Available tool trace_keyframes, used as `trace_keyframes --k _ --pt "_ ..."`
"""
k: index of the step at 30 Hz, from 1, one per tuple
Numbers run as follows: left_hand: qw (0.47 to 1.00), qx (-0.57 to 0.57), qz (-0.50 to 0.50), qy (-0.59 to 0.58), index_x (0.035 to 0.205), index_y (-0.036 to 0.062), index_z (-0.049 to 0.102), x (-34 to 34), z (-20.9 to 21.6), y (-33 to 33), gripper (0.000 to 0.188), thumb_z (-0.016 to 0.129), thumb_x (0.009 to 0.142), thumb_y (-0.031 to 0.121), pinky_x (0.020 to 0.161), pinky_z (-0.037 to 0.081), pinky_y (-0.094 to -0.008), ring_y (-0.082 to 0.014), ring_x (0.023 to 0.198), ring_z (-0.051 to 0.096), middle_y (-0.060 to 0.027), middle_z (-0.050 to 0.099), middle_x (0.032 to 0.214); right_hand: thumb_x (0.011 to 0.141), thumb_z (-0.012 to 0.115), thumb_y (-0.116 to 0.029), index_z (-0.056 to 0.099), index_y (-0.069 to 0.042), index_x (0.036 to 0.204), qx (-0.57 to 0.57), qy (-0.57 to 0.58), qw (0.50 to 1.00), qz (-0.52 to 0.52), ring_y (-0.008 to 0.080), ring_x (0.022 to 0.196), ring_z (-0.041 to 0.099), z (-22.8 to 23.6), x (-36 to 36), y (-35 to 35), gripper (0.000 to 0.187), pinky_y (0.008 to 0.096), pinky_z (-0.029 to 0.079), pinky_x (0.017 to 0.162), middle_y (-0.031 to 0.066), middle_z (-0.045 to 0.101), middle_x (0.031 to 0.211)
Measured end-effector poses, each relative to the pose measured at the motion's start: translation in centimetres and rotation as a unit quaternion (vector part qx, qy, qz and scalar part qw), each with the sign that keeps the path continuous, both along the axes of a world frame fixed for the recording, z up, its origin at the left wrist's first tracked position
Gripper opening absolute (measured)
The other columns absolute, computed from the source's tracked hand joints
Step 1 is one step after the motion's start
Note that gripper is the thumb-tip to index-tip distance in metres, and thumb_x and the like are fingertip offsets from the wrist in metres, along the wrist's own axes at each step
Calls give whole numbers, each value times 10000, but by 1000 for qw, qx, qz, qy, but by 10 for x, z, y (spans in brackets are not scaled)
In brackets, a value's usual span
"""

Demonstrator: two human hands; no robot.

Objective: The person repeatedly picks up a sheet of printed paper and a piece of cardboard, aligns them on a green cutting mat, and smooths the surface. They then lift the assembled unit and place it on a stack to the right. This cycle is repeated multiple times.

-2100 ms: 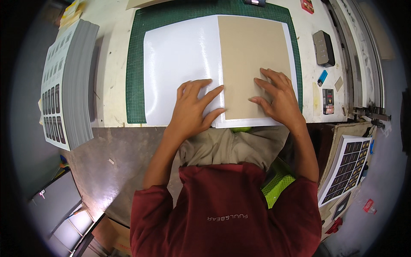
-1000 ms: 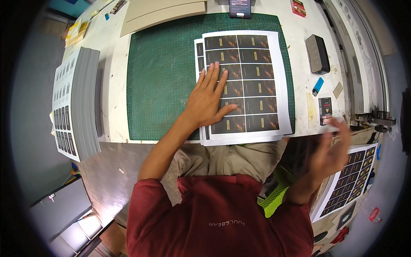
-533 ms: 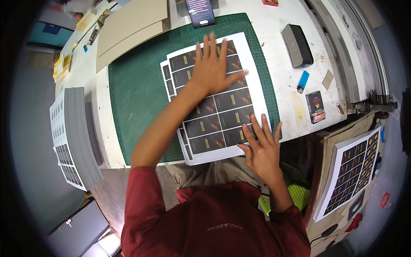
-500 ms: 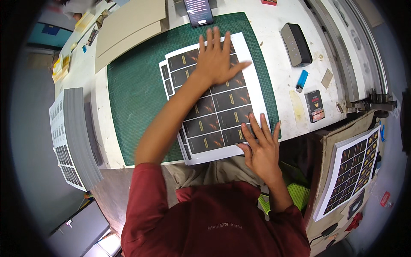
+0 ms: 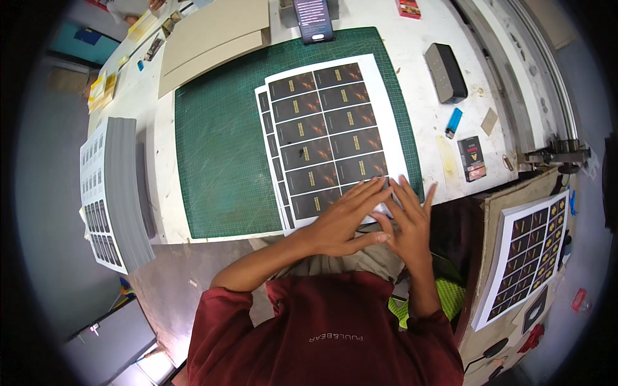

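A stack of printed sheets (image 5: 329,138), dark cards in a grid with white margins, lies on a green cutting mat (image 5: 222,161). My left hand (image 5: 347,222) reaches across the sheets' near edge with its fingers stretched out, their tips meeting my right hand. At the near right corner, my right hand (image 5: 409,215) has its fingers spread and its thumb bent toward the left hand. Between the two hands the white corner of the top sheet looks raised and bent. The fingers cover most of that corner. Another printed strip shows along the stack's left side.
Grey boards (image 5: 215,45) and a phone (image 5: 313,22) are at the far edge. To the right are a black box-shaped device (image 5: 445,73), a blue lighter (image 5: 454,122) and a small dark pack (image 5: 472,159). Paper stacks stand at left (image 5: 116,199) and right (image 5: 524,257).
My left hand has come back from the far part of the sheets to the near right corner, beside my right hand. The corner there now looks bent up.
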State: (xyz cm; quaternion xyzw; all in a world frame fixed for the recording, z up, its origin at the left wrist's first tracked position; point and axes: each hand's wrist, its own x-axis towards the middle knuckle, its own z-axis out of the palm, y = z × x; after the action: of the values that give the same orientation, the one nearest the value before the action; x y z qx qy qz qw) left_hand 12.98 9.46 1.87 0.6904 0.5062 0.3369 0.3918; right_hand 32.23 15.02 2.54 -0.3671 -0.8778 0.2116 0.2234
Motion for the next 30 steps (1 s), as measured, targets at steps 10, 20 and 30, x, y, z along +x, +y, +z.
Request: trace_keyframes --k 10,20,30 --pt "887 205 263 318 1281 -1 576 -129 -29 160 587 674 878 415 1030 388 -475 -371 1186 512 -197 564 1279 892 685 -469 646 57 1198 110 -126 755 -634 347 963 665 86 337 20 609 418 491 899 231 693 1075" --pt "875 209 277 338 1182 4 628 -136 -33 148 492 668 893 401 964 404 -446 -342 1098 538 -174 591 1147 676 714 -757 677 167 995 -48 -139 680 -718 319 919 680 36 526 -3 978 419 501 850 263 710 919" --pt "878 177 258 361 1334 21 525 -136 -28 143 525 640 927 331 1044 359 -473 -399 1153 519 -233 558 1233 758 784 -546 681 64 904 132 -195 615 -752 428 903 671 41 499 -5 636 463 507 837 267 686 882"
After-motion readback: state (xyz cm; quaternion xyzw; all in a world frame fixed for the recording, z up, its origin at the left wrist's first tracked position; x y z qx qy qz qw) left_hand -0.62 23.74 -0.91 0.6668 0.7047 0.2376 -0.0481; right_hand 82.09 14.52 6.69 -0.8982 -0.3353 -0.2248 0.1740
